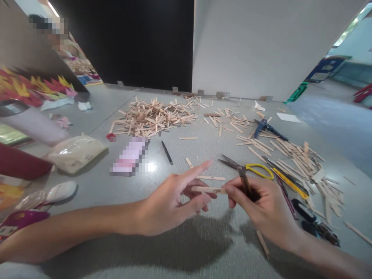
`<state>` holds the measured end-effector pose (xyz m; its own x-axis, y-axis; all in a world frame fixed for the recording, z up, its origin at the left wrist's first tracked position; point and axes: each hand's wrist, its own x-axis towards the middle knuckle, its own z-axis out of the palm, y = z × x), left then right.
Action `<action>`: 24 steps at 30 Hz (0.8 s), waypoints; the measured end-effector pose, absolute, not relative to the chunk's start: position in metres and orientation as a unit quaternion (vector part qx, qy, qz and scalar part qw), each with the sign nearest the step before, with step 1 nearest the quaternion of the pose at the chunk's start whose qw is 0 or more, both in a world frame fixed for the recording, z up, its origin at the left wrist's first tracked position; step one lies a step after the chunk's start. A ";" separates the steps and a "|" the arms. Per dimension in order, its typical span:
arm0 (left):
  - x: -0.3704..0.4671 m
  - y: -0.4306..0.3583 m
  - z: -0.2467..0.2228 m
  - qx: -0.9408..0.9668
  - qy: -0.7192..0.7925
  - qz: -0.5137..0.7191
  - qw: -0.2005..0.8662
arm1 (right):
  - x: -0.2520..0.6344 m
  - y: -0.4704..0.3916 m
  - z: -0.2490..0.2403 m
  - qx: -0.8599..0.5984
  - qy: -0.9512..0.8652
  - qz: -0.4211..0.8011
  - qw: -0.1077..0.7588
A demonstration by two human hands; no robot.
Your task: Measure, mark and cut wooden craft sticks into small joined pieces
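Between my two hands lies a pale wooden stick (207, 190) with a small dark mark near its right part. The thumb and fingertips of my right hand (261, 205) pinch its right end. Scissors (241, 168) with yellow handles also sit in my right hand, one handle loop round the fingers and the blades pointing up and left. Around the stick's left end, my left hand (174, 201) has its thumb and fingers spread, with the index finger stretched forward. Just beyond the fingers, another marked stick (213, 178) lies on the grey table (151, 255).
A large pile of sticks (157, 116) is at the back; more sticks (305, 162) lie right. Blue pliers (261, 128), a yellow cutter (290, 184) and a black pen (167, 152) rest on the table. At left are a plastic bag (77, 153) and a white mouse (62, 191).
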<state>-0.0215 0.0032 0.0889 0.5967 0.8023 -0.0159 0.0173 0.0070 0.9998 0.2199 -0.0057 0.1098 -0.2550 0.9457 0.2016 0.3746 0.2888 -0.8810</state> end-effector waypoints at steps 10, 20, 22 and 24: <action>-0.012 0.007 0.097 0.536 0.310 0.321 0.717 | 0.210 -0.018 0.111 -0.481 -0.662 0.451 0.358; -0.016 0.017 0.098 0.489 0.354 0.361 0.711 | 0.222 -0.016 0.117 -0.482 -0.790 0.227 0.303; -0.016 0.018 0.098 0.500 0.358 0.365 0.699 | 0.224 -0.017 0.116 -0.445 -0.827 0.187 0.287; -0.016 0.018 0.100 0.525 0.360 0.363 0.681 | 0.226 -0.018 0.112 -0.427 -0.849 0.151 0.273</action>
